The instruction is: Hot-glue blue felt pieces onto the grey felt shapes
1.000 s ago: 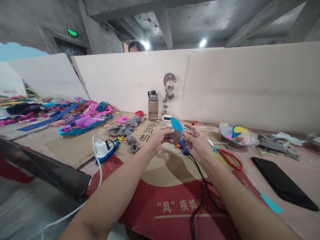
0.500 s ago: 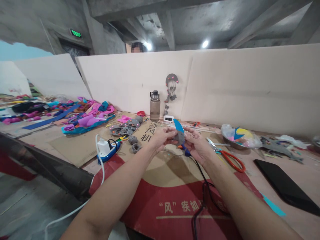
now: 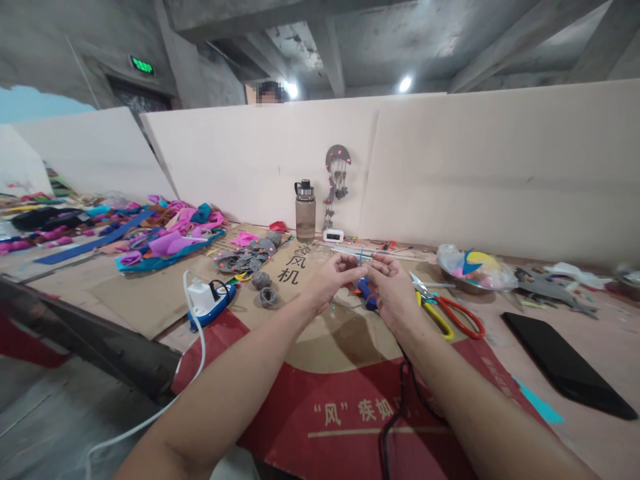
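My left hand [image 3: 341, 275] and my right hand [image 3: 387, 283] meet over the middle of the cardboard, fingertips pinched close together. Between them is a small blue felt piece [image 3: 361, 256], now seen nearly edge-on; the grey felt held with it is mostly hidden by the fingers. Just below the fingers lies a blue tool [image 3: 367, 293] with a black cord [image 3: 400, 413], partly covered by my right hand. Right of my right hand are scissors with red handles [image 3: 463, 317] and a yellow-handled pair [image 3: 440, 319].
A water bottle [image 3: 305, 212] and a small white clock [image 3: 333, 236] stand by the board. Grey yarn [image 3: 269, 297], a blue power strip [image 3: 213, 308] and felt scraps [image 3: 175, 243] lie left. A bowl [image 3: 475, 285] and a black phone [image 3: 565, 363] lie right. A person's head shows behind the board.
The blue felt piece, which stood up broad side facing me, has been turned and lowered between my fingers. My hands have drawn closer together. The view has shifted slightly.
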The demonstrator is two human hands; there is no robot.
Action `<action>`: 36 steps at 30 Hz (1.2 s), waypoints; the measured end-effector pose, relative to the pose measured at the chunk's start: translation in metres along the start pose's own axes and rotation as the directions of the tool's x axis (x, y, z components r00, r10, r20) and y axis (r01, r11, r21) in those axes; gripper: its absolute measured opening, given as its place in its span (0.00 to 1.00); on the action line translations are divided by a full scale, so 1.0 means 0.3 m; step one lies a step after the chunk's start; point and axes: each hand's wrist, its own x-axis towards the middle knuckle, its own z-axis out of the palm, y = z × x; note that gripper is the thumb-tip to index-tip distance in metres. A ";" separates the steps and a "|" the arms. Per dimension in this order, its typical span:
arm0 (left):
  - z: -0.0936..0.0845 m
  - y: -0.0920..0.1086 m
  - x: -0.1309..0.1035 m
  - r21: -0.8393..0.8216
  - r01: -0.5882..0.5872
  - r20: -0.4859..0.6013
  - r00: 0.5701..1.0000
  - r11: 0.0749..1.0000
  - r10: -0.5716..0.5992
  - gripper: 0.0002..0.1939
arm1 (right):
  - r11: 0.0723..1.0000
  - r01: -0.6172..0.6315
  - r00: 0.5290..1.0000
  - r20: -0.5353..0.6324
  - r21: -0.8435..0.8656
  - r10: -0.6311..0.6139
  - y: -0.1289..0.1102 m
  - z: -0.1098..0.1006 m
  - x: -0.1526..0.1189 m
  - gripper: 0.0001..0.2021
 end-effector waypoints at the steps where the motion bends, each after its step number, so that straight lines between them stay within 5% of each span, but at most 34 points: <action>1: 0.000 -0.003 0.000 0.017 -0.006 0.011 1.000 1.000 0.006 0.25 | 1.000 0.007 1.000 -0.007 -0.013 -0.007 0.000 0.004 -0.003 0.28; 15: -0.010 0.004 0.006 -0.119 0.024 0.064 0.998 0.993 -0.016 0.25 | 0.982 0.151 0.988 0.047 -0.118 -0.146 0.035 -0.008 0.002 0.27; 23: -0.010 0.005 0.000 -0.113 0.110 -0.048 0.992 0.987 -0.116 0.16 | 0.962 0.210 0.978 0.040 -0.174 -0.206 0.048 -0.015 0.011 0.23; 36: 0.006 0.020 -0.007 -0.129 0.045 -0.149 0.987 0.991 -0.064 0.10 | 0.932 0.246 0.969 0.090 -0.266 -0.230 0.053 -0.020 0.006 0.21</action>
